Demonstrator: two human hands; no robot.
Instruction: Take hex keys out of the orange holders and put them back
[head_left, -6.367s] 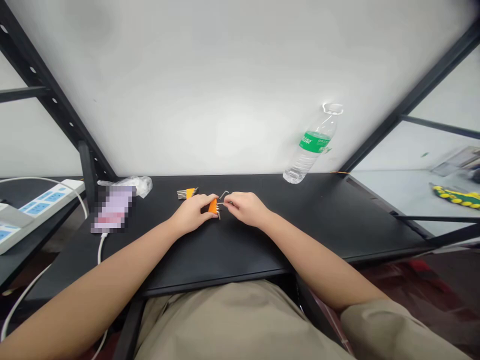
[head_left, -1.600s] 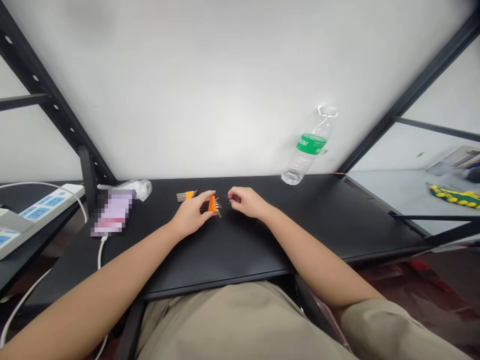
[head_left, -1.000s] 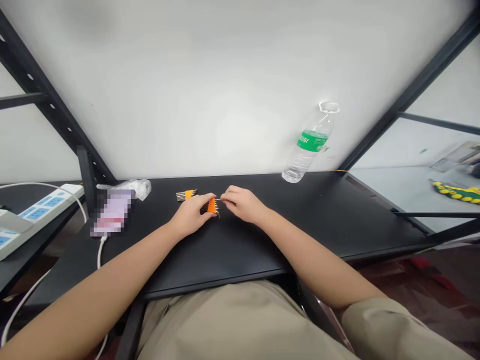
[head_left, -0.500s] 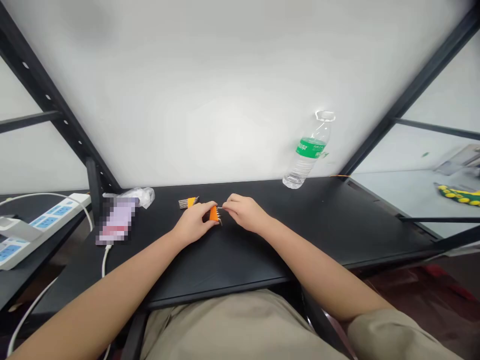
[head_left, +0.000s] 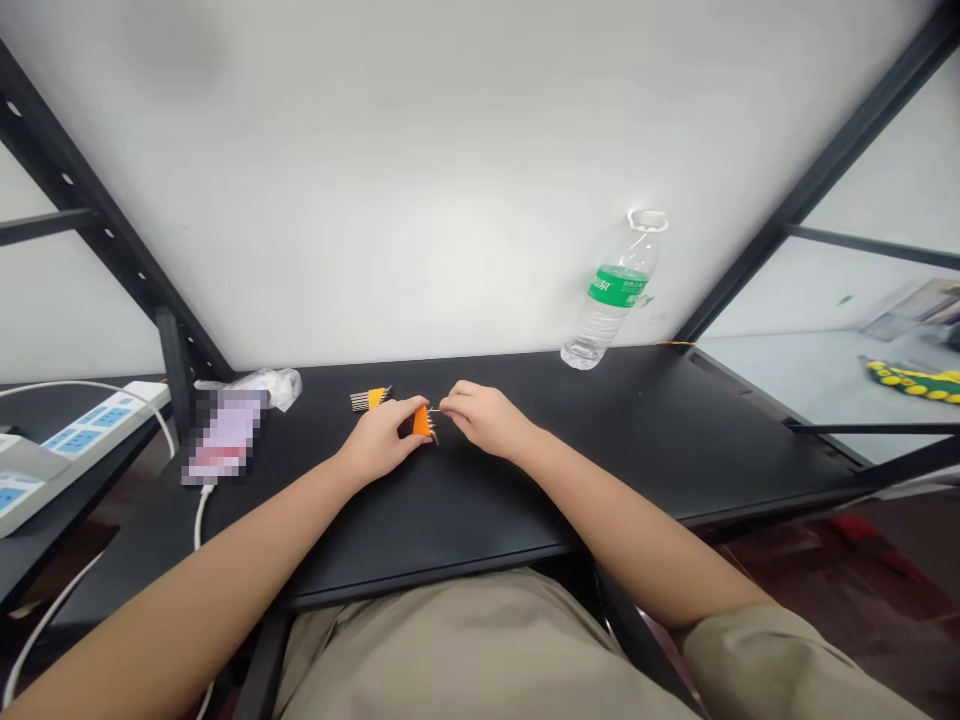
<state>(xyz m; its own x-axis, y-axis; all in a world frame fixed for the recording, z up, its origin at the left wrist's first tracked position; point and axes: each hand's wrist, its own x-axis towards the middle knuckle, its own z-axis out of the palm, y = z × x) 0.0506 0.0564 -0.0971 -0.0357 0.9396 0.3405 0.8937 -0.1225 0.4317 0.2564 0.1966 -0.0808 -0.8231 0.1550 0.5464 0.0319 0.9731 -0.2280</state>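
Note:
My left hand (head_left: 384, 440) is closed round a small orange holder (head_left: 422, 422) with thin metal hex keys sticking out of it, resting on the black table (head_left: 525, 480). My right hand (head_left: 480, 418) sits just to its right, fingers pinched on one thin metal key at the holder's end. A second orange holder (head_left: 370, 399) full of metal keys lies on the table just behind my left hand.
A water bottle (head_left: 613, 295) with a green label stands at the back right. A phone (head_left: 223, 435) on a white cable and a crumpled plastic bag (head_left: 264, 381) lie at the left. A white power strip (head_left: 52, 455) sits on the neighbouring table.
My right hand, apart from the holder 1.6 s ago, has come back to its end and pinches a key there. My left hand has kept its hold.

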